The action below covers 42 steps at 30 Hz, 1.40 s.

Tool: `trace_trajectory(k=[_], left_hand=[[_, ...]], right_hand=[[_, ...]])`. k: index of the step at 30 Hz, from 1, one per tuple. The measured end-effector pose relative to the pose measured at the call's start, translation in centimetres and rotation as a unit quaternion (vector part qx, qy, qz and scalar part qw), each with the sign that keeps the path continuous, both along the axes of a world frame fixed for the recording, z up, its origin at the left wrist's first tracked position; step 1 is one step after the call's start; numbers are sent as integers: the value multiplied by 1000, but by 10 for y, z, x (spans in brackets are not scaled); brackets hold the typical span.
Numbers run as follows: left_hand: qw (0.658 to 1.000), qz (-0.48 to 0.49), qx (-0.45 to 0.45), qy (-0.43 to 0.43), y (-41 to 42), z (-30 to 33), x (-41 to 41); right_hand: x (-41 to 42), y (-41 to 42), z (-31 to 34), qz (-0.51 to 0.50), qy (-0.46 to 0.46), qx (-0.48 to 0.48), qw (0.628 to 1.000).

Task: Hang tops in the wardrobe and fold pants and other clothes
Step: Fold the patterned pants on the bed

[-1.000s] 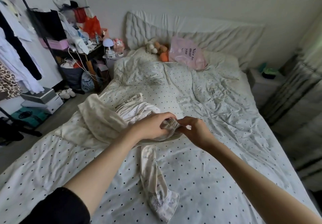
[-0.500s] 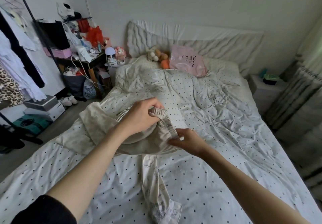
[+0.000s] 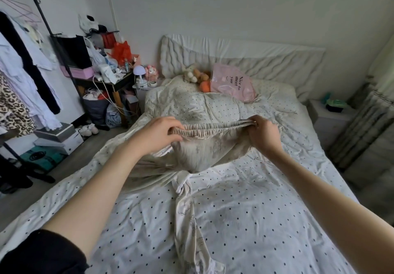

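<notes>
Here, both hands hold up a pair of cream, faintly printed pyjama pants (image 3: 204,154) by their gathered elastic waistband (image 3: 213,129), which is stretched flat between them over the middle of the bed. The left hand (image 3: 158,134) pinches the left end of the band with curled fingers; the right hand (image 3: 263,135) clenches the right end. The seat of the pants sags below the band, and one twisted leg trails toward the near edge across the white polka-dot bedsheet (image 3: 266,220). Another pale beige garment (image 3: 140,169) lies crumpled on the sheet, just left of the pants. At the far end sit a pink printed pillow (image 3: 233,84) and some plush toys (image 3: 197,76). On the left, a black clothes rack (image 3: 45,25) carries hanging tops.
</notes>
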<state>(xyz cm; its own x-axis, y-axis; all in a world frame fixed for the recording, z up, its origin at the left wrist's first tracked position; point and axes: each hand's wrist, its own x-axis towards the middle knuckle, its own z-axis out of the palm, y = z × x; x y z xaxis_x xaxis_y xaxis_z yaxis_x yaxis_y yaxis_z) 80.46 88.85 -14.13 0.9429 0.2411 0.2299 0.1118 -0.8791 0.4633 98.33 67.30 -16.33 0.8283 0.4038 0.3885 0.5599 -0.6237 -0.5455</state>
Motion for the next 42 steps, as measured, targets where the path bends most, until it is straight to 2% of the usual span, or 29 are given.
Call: trace_trajectory(k=[4,8,11,14,17,21,27,31,33,36,39,42], left_hand=[[996,30,8,-86,8,16,7],[980,99,-41,-171,19,33,9],[968,134,-31,-207,28,45,14],[962,133,-39,-235,27,68,27],[952,151,-42,-264,32,116,45],[919,196,-44,-340,38,198,65],[861,195,-53,-466,28,324,78],[854,172,-31,-491,10,367,85],[849,163,-30,-501,4,380,86],[851,147,-37,-504,1,398,83],[852,123,-36,-508,-7,410,84],[867,94,-52,-486,-18,409,89]], right_hand=[[12,-1,11,-9,39,4,999],[19,-8,25,79,88,-32,993],[17,-7,31,106,85,-67,988],[21,2,50,93,78,-47,991],[41,13,110,42,18,3,999],[56,26,214,-9,-70,87,994],[56,11,360,-16,-122,287,950],[54,-21,412,17,-99,396,913],[51,-34,421,63,-57,419,904],[40,-56,429,125,3,409,904],[34,-81,442,136,13,406,903],[35,-101,444,106,5,334,937]])
